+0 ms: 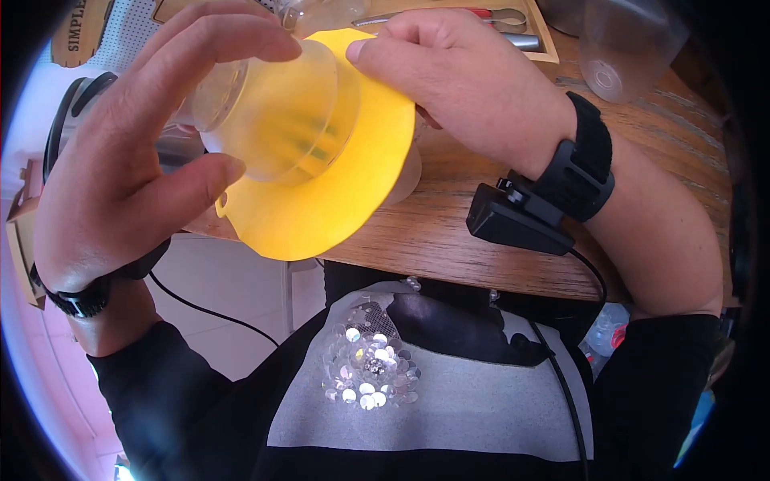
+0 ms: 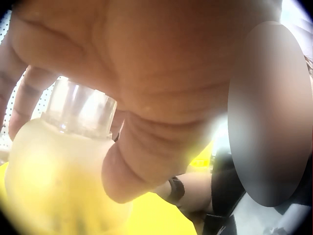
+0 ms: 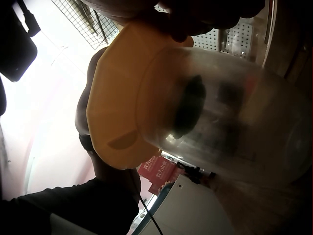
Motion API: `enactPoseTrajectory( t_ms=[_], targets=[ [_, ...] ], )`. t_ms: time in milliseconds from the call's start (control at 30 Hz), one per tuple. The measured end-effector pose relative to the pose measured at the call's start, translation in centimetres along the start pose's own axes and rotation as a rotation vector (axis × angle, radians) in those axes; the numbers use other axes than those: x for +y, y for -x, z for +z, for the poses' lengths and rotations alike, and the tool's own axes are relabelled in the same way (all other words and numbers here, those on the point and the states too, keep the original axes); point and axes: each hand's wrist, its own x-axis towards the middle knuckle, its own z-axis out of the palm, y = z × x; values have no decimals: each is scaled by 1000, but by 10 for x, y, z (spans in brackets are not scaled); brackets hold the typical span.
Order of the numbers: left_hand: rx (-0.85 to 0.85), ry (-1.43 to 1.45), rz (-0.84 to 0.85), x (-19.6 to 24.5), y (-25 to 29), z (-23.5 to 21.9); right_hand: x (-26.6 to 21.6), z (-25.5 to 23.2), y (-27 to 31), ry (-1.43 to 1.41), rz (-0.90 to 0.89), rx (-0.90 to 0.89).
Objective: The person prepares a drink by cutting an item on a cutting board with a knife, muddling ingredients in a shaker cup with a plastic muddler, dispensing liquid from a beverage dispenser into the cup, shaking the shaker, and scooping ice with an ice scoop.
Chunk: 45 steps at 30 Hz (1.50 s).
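My two hands meet on one tilted thing: a clear cup (image 1: 285, 104) with a narrow neck (image 1: 218, 94), seated against a yellow disc (image 1: 313, 220). Its long axis runs slantwise, from the neck tucked under my left palm, through the disc, to a cloudy container (image 3: 274, 117) on the disc's other side. So neither hand is simply nearer: my left hand (image 1: 116, 152) has the neck end, my right hand (image 1: 485, 100) the disc's far rim.

The fingers of my left hand arch round the neck and the cup's shoulder, thumb on the side nearer my body, the others over the far side. They are spread to its width; how hard the tips press I cannot tell. My right thumb lies on the disc's upper face with the fingers bent beneath, so that hand pinches the rim, just beside the cup and clear of its wall.

All this is above the bench (image 1: 449, 244), over its front edge towards the left, the disc's near part reaching past that edge. Whether the cloudy container touches the wood below, I cannot tell. A dark green piece (image 3: 190, 106) shows through the plastic near the disc. A wooden tray (image 1: 549, 50) sits towards the bench's far edge, beyond my right hand.
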Motion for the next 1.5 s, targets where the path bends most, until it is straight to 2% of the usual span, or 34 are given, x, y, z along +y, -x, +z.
enactPoseTrajectory(
  t_ms=[67, 133, 233, 267, 333, 400, 467, 533, 600, 667, 700, 767, 800, 867, 900, 933, 1000, 1033, 1067, 1100, 1133, 1200, 1267, 1333, 1400, 1433, 1467, 1500],
  targets=[
    [-8, -33, 41, -2, 0, -1, -1, 0, 0, -16, -4, 15],
    [42, 164, -1, -1, -1, -1, -6, -3, 1, 3, 30, -24],
    [133, 205, -68, -2, 5, -3, -7, -3, 1, 33, 35, -19],
    [135, 206, -69, 0, 5, -1, -6, -2, 1, 34, 35, -21],
    [28, 68, -208, 6, 4, 6, -5, 1, 1, -29, 6, -2],
    [24, 144, -227, 7, 3, 6, -5, -3, -1, -21, 38, -28],
    [-8, -14, -91, 6, 2, 0, -4, -3, 0, -11, 75, -54],
    [-23, 18, -67, 3, 3, -2, -1, 2, 1, 10, 1, 20],
    [-39, 48, -42, -1, 2, -4, -4, 1, 0, 10, 22, 4],
    [-33, 41, 87, -6, 1, -6, -8, -1, 1, 9, 46, -7],
    [-34, 41, 92, -7, 2, -5, -10, -1, 2, 1, 51, -14],
    [170, 186, 49, -11, 3, -1, -9, -2, 2, -6, 60, -20],
    [171, 188, 50, -7, 2, 2, -6, -3, 0, -7, 59, -12],
    [43, 138, -184, 3, 1, 7, 2, 0, -2, -8, 56, -10],
    [51, 8, -153, -1, 2, 10, 7, 2, -2, 236, 82, 81],
    [59, 6, -158, 1, 1, 9, 10, 4, -3, 483, 103, 172],
    [101, 214, -233, 6, 1, 7, 10, 3, -2, 428, 101, 155],
    [117, 216, -240, 2, 0, 9, 9, 3, -1, 365, 101, 141],
    [195, 335, -82, -6, -2, 13, 11, 5, -2, 381, 98, 127],
    [275, 446, 78, -12, 0, 17, 14, 7, -3, 288, 99, 186],
    [298, 445, 72, -13, 5, 20, 14, 8, -3, 196, 102, 244],
    [579, 684, -109, -20, 16, 30, 9, 6, -3, 232, 110, 212],
    [650, 683, -124, -36, 34, 52, 9, 3, -5, 225, 97, 227],
    [637, 993, -195, -40, 47, 72, 4, -7, -6, 287, 95, 166],
    [549, 1103, -264, -39, 53, 90, 4, -7, -6, 250, -92, 273],
    [538, 1062, -300, -41, 50, 100, -5, -11, -5, 373, -105, 259],
    [469, 1250, -242, -41, 47, 102, -14, -14, -4, 403, -106, 239],
    [431, 1285, -241, -38, 42, 102, -22, -16, -2, 426, -127, 254]
  ],
)
